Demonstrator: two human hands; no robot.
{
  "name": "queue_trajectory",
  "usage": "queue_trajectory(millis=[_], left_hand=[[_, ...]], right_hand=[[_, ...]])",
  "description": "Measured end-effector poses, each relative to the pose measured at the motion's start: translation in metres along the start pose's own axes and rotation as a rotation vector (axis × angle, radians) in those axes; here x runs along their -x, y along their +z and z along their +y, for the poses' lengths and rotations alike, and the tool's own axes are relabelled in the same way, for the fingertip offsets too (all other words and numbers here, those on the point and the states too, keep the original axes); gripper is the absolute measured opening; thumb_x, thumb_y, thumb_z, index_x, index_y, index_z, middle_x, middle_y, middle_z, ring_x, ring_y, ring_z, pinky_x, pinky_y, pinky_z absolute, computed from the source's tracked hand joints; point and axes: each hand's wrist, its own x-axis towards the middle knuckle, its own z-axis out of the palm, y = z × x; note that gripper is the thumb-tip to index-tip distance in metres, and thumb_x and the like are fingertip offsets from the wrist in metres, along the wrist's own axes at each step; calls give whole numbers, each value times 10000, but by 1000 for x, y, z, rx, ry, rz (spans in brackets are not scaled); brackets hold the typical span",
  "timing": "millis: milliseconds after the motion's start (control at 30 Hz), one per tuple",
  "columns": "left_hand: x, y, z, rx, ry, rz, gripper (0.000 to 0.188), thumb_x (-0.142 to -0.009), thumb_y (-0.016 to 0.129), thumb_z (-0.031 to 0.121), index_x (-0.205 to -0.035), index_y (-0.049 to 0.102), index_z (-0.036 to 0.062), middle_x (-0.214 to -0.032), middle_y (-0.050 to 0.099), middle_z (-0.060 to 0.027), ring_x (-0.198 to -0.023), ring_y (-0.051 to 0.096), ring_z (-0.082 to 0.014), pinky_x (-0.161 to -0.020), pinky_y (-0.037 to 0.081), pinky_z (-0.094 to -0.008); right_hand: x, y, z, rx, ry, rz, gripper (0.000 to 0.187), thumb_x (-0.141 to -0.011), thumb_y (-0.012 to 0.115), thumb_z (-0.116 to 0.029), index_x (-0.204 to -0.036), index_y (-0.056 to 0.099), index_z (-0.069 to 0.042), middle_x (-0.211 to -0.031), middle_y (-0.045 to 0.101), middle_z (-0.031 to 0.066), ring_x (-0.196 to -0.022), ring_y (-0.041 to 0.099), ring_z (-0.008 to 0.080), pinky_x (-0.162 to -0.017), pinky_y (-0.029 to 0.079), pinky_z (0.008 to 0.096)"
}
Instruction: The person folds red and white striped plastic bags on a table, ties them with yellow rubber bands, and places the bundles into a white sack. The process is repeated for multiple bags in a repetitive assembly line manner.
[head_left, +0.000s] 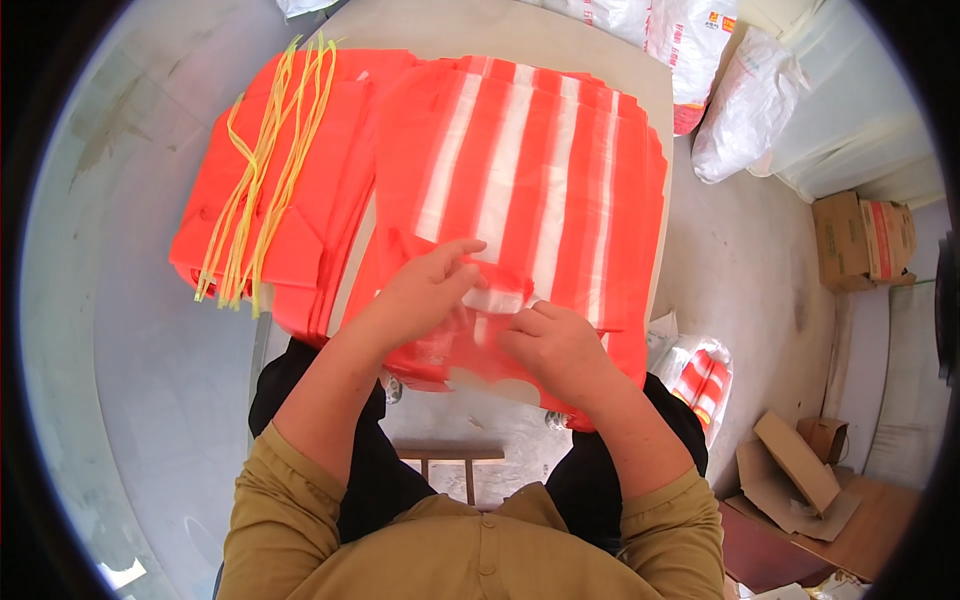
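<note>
A stack of red-and-white striped plastic bags (500,150) lies on the table in front of me. My left hand (425,290) is over the near part of the top bag, its fingers apart and loosely curved above the film. Close by on the right, my right hand (550,340) has its fingertips pinched together on the bunched, translucent edge of that bag. Between the hands the film is gathered and partly lifted. Left of this stack sits a pile of folded red bags (290,150), with a bundle of yellow ties (265,180) laid across it.
The table (420,35) shows a pale rim at the back. White sacks (750,105) stand on the floor beyond its right corner. Cardboard boxes (860,240) are at the far right, and an opened carton (795,480) lies lower right. A clear bag of striped rolls (703,385) rests beside my right knee.
</note>
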Motion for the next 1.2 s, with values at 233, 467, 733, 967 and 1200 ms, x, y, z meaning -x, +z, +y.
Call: queue_trajectory(millis=[233,467,733,967,1200], left_hand=[[-7,6,-15,-634,504,-108,311,-843,661,-54,-1146,703,1,-1125,690,-108,-1026,676,-262,-868,555,-359],[3,11,-10,-714,671,-195,399,-778,738,-19,-1170,678,26,-1285,623,-121,-1220,574,-324,-1002,514,-401],[-9,20,-25,-783,682,-40,216,-849,715,11,-1062,686,3,-1054,682,-111,-1059,642,-299,-913,533,-415],[-8,20,-12,-402,223,16,100,-1020,611,75,-1034,661,-10,-887,640,-36,-860,603,-129,-797,499,-282],[-19,18,-26,-62,260,54,156,-1046,599,121,-1087,661,-17,-835,591,30,-766,508,-54,-668,444,-252]], right_hand=[[0,-3,-4,-7,60,31,164,-774,713,-121,-938,710,-106,-858,611,25,-826,627,227,-671,540,366],[-1,-2,-5,-18,128,75,152,-799,707,-111,-951,718,-103,-891,655,24,-823,645,230,-649,544,367],[-3,-22,2,-181,297,161,141,-927,715,-106,-1059,745,-64,-951,702,86,-823,679,253,-717,570,371],[50,-66,74,-299,873,318,419,-1011,628,-228,-1377,580,-29,-1246,652,139,-996,669,259,-858,543,383],[47,-57,67,-670,958,300,532,-1065,562,-219,-1559,440,-62,-1548,504,105,-1352,516,207,-1117,409,353]])
